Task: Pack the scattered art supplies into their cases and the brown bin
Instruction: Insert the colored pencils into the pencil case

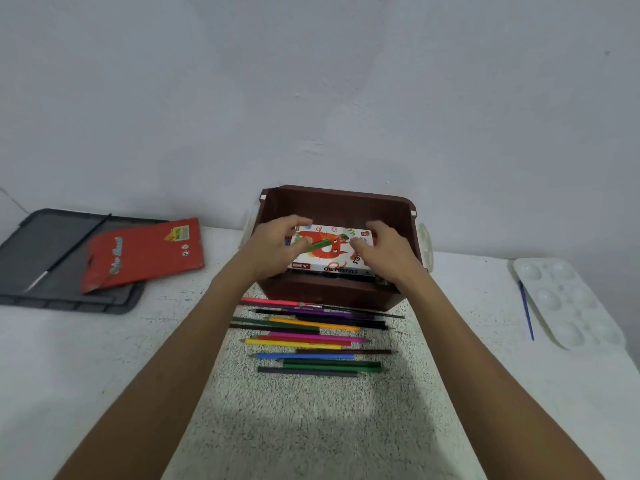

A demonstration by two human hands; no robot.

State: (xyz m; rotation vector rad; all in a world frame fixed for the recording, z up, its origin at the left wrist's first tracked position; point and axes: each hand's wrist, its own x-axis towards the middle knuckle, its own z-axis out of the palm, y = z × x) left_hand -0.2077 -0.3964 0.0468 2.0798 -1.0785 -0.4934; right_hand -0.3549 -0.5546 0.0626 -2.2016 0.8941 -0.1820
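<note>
- The pencils (pixel 311 341) lay in a loose row on the table (pixel 311 427), right between the forearms. Some could be rolled or swept aside if the arms were pulled back low.
- The box (pixel 332 258) of oil pastels was held low inside the bin (pixel 339 194). Its left end was gripped by the left hand (pixel 277 244) and its right end by the right hand (pixel 384 247).
- A green stick (pixel 323 244) was pinched across the lid by the left hand; through the blur it could not be told whether it was a pastel or a pencil. It could be dropped loose into the bin if that pinch were eased.
- Most of the bin's width was taken up by the box, so the box could be jammed aslant against the walls.
- To the right, a blue brush (pixel 526 310) lay just beside a palette (pixel 568 299), well apart from the bin.
- To the left, a red case (pixel 145 254) was propped partly on a grey tray (pixel 45 244), where a dark brush (pixel 69 252) also lay.
</note>
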